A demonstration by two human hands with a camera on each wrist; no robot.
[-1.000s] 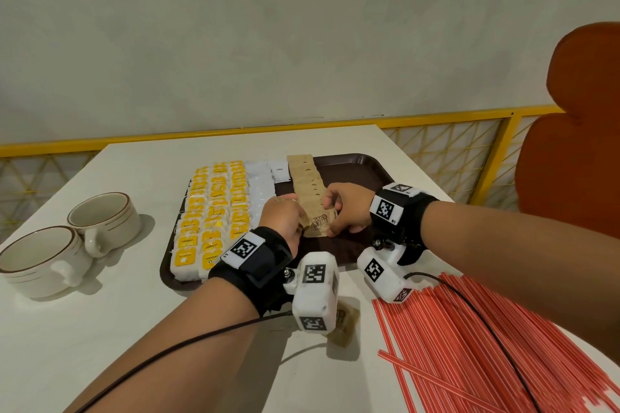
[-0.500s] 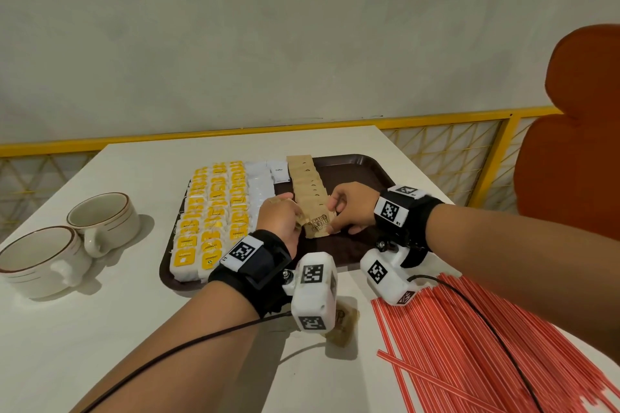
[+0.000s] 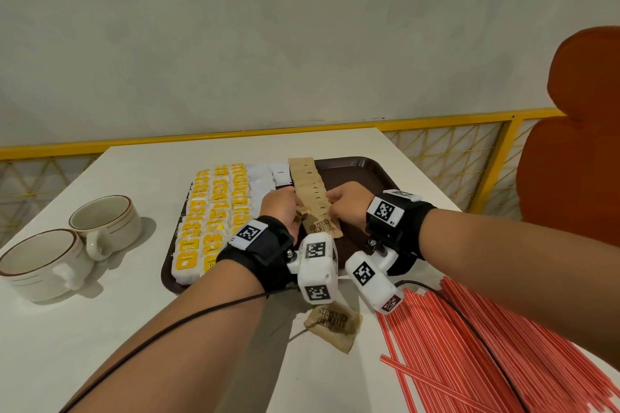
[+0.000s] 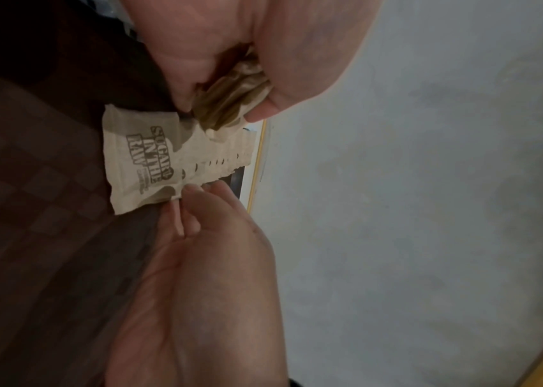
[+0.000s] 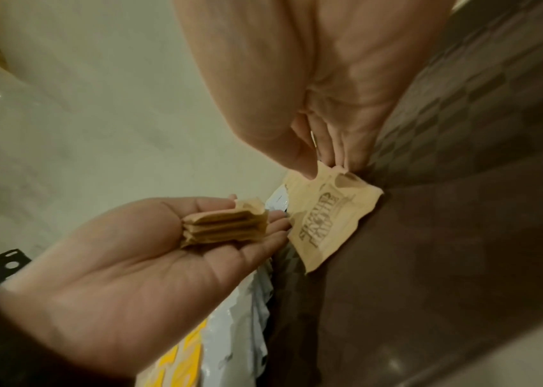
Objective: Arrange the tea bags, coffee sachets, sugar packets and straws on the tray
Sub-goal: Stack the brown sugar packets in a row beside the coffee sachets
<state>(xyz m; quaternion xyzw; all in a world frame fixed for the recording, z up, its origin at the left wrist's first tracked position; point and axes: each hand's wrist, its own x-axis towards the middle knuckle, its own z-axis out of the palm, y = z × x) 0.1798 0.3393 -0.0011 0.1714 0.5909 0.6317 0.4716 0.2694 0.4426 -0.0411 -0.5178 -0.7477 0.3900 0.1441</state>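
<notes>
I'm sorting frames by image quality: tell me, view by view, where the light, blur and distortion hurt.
Head view: even light, sharp, soft shadows beside the cups; wide-angle bending stretches the forearms. Left wrist view: dim and grainy, the tray blocky, the sugar packet print readable. Right wrist view: warm cast, the right hand and left hand soft, glare at the upper left.

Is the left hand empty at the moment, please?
No, the left hand holds a small stack of brown sugar packets in its fingers.

Brown sugar packets (image 3: 310,193) overlap in a row on the tray (image 3: 369,171).
</notes>
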